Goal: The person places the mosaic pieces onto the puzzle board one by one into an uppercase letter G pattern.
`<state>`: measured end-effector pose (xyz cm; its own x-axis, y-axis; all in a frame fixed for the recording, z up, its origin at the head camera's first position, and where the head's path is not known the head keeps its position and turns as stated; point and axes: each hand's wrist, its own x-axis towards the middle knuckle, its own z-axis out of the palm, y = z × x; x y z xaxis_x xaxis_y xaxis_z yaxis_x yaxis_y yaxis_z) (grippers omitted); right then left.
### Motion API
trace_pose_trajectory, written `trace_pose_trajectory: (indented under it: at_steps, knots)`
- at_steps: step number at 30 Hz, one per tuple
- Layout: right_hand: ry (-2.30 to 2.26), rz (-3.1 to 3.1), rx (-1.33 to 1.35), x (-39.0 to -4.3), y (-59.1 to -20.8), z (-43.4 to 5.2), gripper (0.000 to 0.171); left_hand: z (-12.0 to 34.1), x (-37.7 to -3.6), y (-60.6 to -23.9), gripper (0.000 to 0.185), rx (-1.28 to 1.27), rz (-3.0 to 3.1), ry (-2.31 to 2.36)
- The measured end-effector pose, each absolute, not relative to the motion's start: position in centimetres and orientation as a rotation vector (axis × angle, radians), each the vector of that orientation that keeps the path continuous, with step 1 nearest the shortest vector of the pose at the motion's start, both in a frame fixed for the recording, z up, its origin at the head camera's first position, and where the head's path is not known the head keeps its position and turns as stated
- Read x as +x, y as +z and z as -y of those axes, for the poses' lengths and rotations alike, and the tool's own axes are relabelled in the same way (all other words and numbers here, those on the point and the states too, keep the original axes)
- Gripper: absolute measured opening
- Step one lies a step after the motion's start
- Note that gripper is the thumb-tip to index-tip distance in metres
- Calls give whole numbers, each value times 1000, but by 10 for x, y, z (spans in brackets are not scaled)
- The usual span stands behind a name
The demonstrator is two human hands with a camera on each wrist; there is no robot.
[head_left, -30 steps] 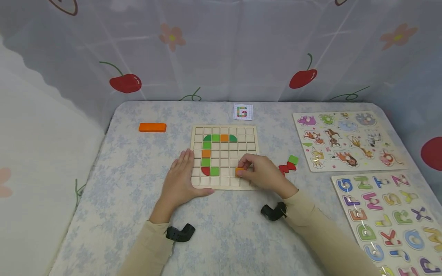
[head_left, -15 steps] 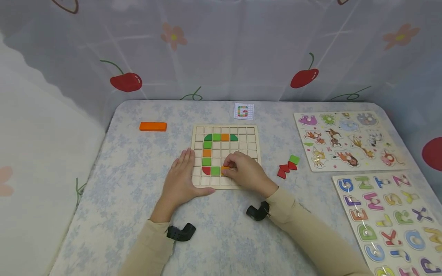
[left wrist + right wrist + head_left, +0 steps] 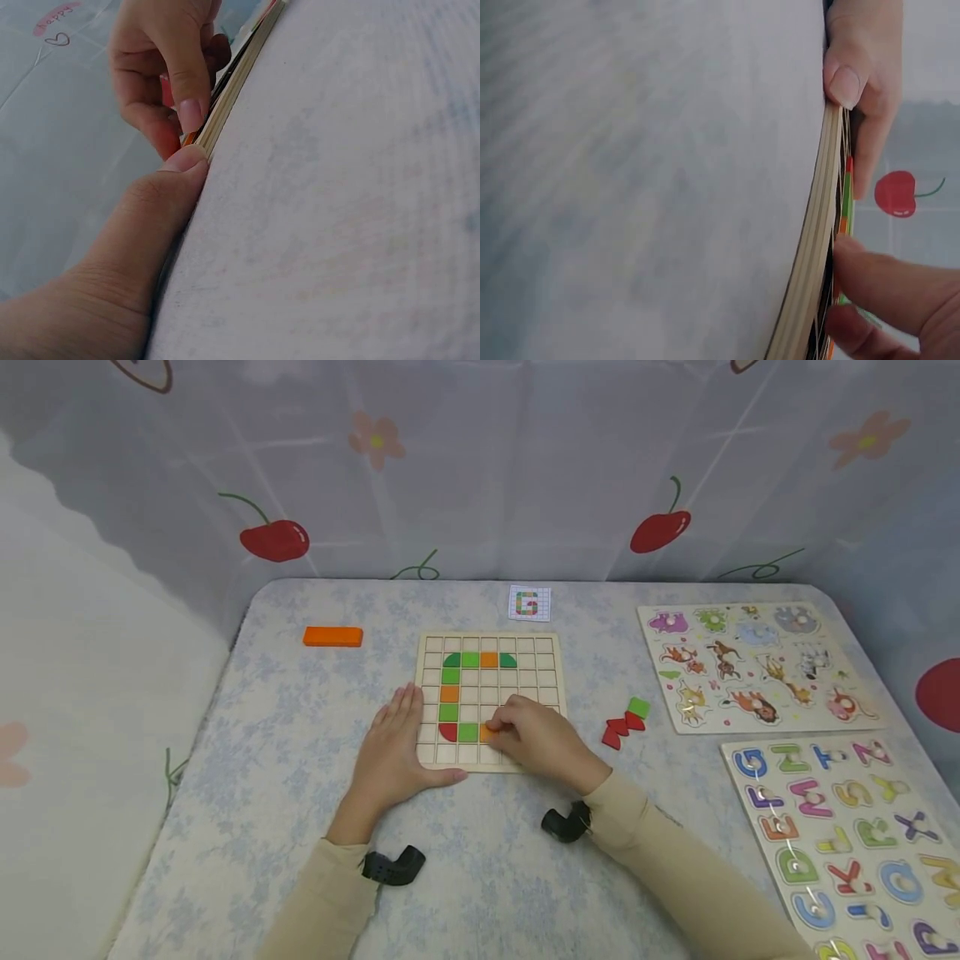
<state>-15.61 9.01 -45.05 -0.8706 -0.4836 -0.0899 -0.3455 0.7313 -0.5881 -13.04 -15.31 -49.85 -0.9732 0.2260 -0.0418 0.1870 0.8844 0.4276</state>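
A wooden grid board [image 3: 542, 653] lies in the middle of the table, with green, orange and red tiles set in a curved line. My right hand [image 3: 517, 727] pinches an orange square tile [image 3: 487, 732] in the lower row, right beside a green tile [image 3: 467, 732]. Its fingers [image 3: 885, 289] curl over the board's edge [image 3: 817, 225]. My left hand [image 3: 393, 739] lies flat at the board's left front corner. Its thumb [image 3: 180, 169] presses against the board's edge [image 3: 240, 75].
Loose red pieces and a green square [image 3: 626, 720] lie right of the board. An orange bar [image 3: 332, 636] sits at the far left, a small pattern card [image 3: 528, 603] behind the board. An animal puzzle [image 3: 750, 664] and an alphabet puzzle [image 3: 847, 835] fill the right side. Cherry-print sheeting walls the back.
My right hand has carried the orange tile leftward along the board's lower row to the cell beside the green tile. The left hand has stayed put.
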Motion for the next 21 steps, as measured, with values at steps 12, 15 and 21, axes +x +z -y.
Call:
trace_pose_trajectory:
  at_steps: [12,15,21]
  knots:
    - [-797,-2716,-594,-146,-435,-146,30,153,-130,-499,141,342,-2975,649]
    - [-755,-2736,-601,-146,-432,-169,29,153,-130,-499,140,340,-2972,658]
    - [-637,-2762,-590,-146,-428,-208,32,153,-130,-500,140,330,-2975,669]
